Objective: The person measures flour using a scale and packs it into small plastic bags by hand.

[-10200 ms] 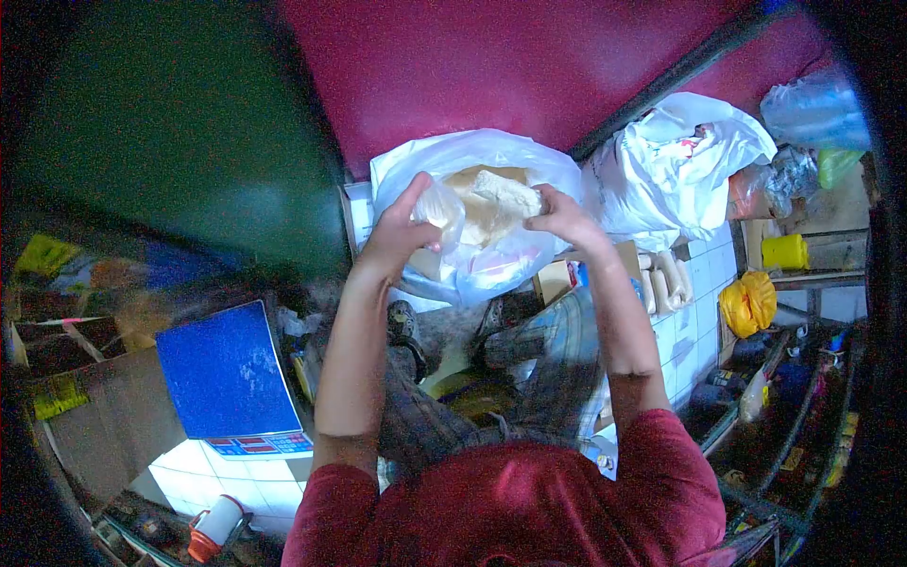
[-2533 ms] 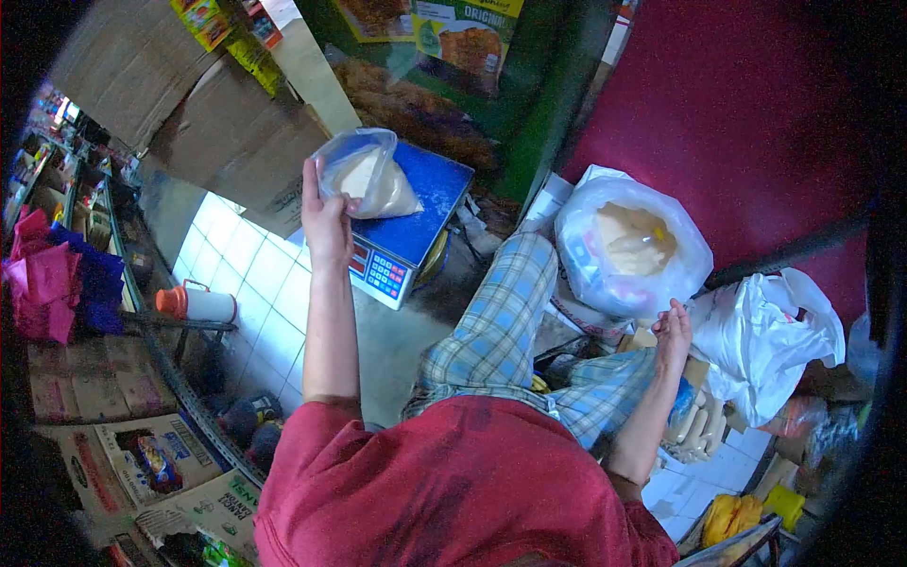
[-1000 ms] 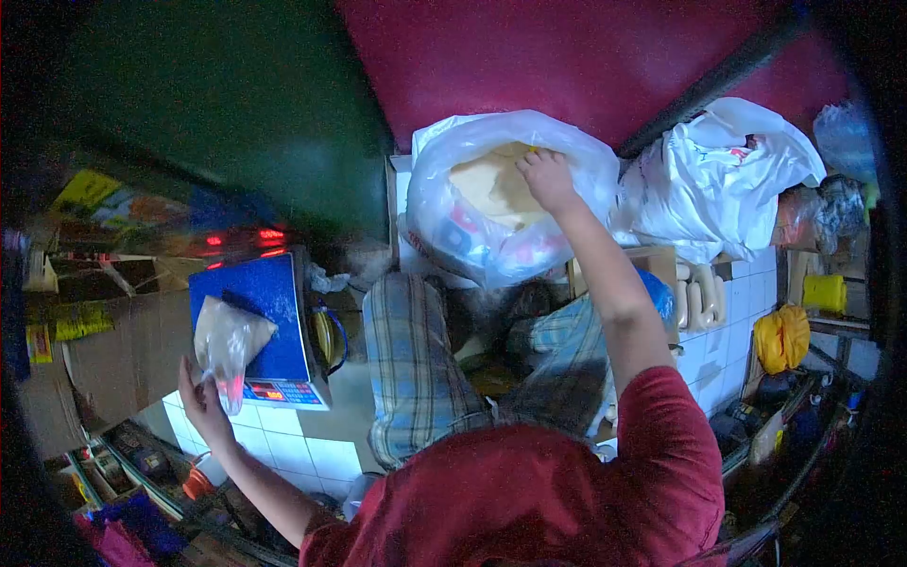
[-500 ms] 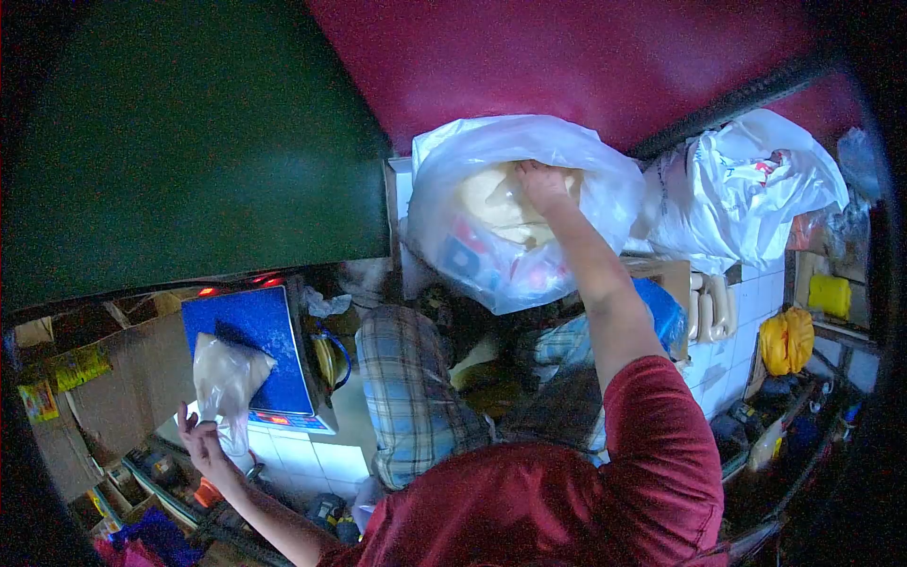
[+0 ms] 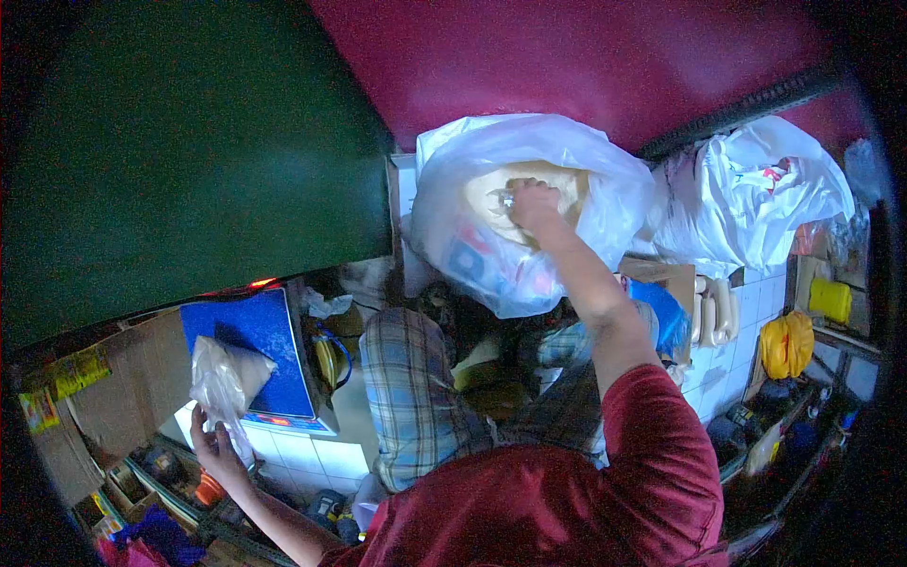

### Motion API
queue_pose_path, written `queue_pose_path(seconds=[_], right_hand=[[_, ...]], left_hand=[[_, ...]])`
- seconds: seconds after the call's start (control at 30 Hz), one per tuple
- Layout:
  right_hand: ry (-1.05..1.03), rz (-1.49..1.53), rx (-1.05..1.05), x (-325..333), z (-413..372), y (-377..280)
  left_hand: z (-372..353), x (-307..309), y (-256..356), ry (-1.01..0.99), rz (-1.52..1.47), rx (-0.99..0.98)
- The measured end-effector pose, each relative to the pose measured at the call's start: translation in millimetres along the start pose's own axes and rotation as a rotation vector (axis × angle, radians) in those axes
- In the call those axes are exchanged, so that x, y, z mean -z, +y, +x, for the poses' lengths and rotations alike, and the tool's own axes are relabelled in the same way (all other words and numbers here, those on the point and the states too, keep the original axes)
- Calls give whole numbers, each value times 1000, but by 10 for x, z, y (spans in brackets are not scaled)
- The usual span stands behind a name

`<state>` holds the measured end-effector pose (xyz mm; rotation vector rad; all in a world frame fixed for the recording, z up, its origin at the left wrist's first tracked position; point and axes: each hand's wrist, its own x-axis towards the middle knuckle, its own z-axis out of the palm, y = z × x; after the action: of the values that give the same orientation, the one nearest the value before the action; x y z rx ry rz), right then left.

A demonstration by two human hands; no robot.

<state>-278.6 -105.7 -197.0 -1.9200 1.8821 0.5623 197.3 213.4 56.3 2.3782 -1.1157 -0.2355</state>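
Observation:
My left hand [image 5: 215, 444] grips the neck of a small clear plastic bag [image 5: 227, 378] holding pale powder; the bag rests on the blue platform of a digital scale [image 5: 253, 335] at the lower left. My right hand [image 5: 534, 203] is inside a big white plastic sack [image 5: 472, 246] of pale yellowish powder at the upper middle, and something small and shiny shows at its fingertips. Whether the right hand is holding it I cannot tell. My legs in checked trousers lie between the scale and the sack.
A second white plastic bag [image 5: 756, 198] bulges at the upper right beside a dark metal rail. A yellow bag [image 5: 786, 342] and a yellow container [image 5: 829, 299] sit at the right. Cardboard boxes [image 5: 132, 387] flank the scale. White floor tiles [image 5: 302, 454] show below it.
My right hand has dug a little deeper into the big sack. My left hand has shifted slightly along the small bag's neck; the bag stays on the scale.

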Motion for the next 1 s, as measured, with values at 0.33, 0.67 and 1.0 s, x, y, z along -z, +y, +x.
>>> queue_pose_path(seconds=[0.33,0.67,1.0], right_hand=[[-10,627,4,-226,149,-267],[83,1148,151,-165,-575,387],[91,1272,182,236,-1412,445]], left_hand=[[19,8,-120,8,-50,-49],[-107,-49,113,44,-248,-176],[29,-145,-307,-22,37,-374]])
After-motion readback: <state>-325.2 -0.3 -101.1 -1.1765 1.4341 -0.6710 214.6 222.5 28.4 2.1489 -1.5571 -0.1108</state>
